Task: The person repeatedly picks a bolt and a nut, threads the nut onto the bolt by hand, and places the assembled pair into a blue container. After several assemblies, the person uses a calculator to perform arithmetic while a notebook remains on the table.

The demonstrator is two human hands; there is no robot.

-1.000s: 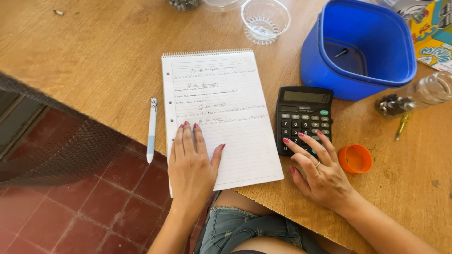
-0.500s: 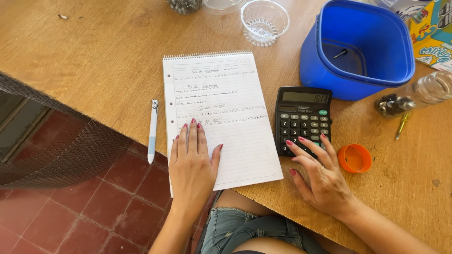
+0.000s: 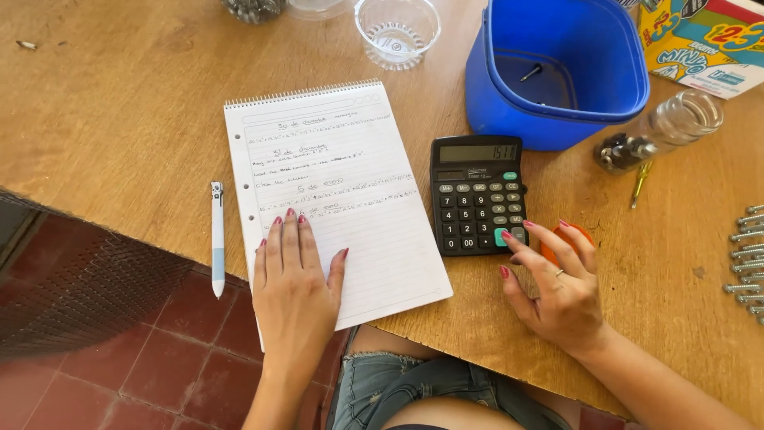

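Observation:
My left hand point(image 3: 293, 283) lies flat, fingers together, on the lower left of a white spiral notepad point(image 3: 350, 159) with several handwritten lines. A black calculator point(image 3: 477, 193) sits just right of the notepad with digits on its display. My right hand point(image 3: 557, 287) hovers at the calculator's lower right corner, fingers spread, one fingertip at the bottom right keys. It partly covers a small orange lid point(image 3: 547, 252). A white and blue pen point(image 3: 216, 238) lies left of the notepad near the table edge.
A blue plastic tub point(image 3: 557, 99) stands behind the calculator. A clear jar point(image 3: 664, 131) lies on its side to the right, with a row of screws point(image 3: 746, 255) at the far right. A clear cup point(image 3: 396, 30) and a colourful box point(image 3: 704, 36) sit at the back.
My right hand has shifted slightly right and down along the calculator's lower edge, now covering part of the orange lid. My left hand stays on the notepad.

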